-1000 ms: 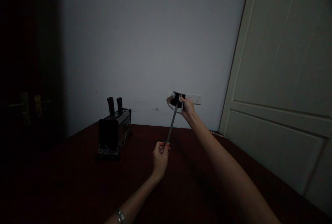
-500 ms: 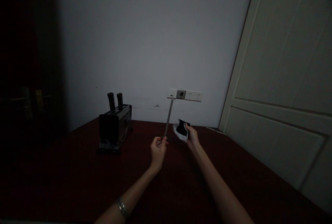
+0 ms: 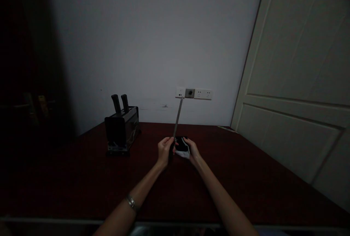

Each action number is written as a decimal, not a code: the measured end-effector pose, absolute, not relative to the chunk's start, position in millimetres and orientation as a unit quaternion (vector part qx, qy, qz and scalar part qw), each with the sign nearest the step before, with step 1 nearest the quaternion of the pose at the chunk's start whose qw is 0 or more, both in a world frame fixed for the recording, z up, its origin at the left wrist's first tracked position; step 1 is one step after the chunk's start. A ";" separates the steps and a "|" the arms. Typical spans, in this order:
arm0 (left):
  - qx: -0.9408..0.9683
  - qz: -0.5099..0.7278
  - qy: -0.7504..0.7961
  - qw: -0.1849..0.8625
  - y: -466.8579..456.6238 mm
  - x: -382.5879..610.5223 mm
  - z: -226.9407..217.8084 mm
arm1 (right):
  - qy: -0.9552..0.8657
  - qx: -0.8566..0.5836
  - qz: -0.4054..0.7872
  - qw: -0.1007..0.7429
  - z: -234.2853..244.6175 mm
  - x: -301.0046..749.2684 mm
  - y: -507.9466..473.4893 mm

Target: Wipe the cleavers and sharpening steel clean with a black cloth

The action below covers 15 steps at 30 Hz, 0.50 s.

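My left hand (image 3: 164, 152) is closed around the dark handle of a sharpening steel (image 3: 178, 116), a long thin grey rod. The rod points up and away, slightly right, with its tip overlapping the wall sockets in my sight. My right hand (image 3: 193, 150) grips a black and white cloth (image 3: 182, 148), its thumb on top. The cloth is beside the handle, close to the fingers of my left hand; whether it touches the steel I cannot tell. Both hands are above the dark red table (image 3: 153, 192).
To the left stands a black knife block (image 3: 122, 130) with two black-handled knives (image 3: 116, 103) upright in it. Behind the table is a pale wall with a row of sockets (image 3: 202, 94). A pale panelled door (image 3: 290, 82) rises along the right side.
My right hand has brought the cloth left and slightly down, up to the handle. My left hand now wraps the handle, where before its fingertips pinched near the rod's base. The view has shifted slightly.
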<state>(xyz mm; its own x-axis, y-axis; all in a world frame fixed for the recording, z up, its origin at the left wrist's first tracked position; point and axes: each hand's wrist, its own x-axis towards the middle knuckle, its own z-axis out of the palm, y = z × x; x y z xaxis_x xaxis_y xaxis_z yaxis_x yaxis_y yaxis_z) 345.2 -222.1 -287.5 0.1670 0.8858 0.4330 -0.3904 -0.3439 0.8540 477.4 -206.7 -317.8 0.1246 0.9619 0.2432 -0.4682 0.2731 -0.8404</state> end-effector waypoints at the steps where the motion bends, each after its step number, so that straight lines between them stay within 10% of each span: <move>1: 0.558 0.598 0.218 0.533 -221.7 344.7 -287.8 | -0.399 -0.305 0.525 0.687 -316.1 477.3 -208.1; 15: 0.546 0.554 0.192 0.599 -221.8 345.9 -289.4 | -0.387 -0.284 0.524 0.704 -291.1 472.2 -223.6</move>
<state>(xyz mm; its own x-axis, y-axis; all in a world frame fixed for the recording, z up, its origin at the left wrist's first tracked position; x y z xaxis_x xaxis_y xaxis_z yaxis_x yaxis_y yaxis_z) 345.9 -221.8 -289.4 0.3126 0.8729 0.3745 -0.4536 -0.2092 0.8663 472.2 -223.6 -291.1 0.1507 0.9573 0.2468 -0.5185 0.2891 -0.8047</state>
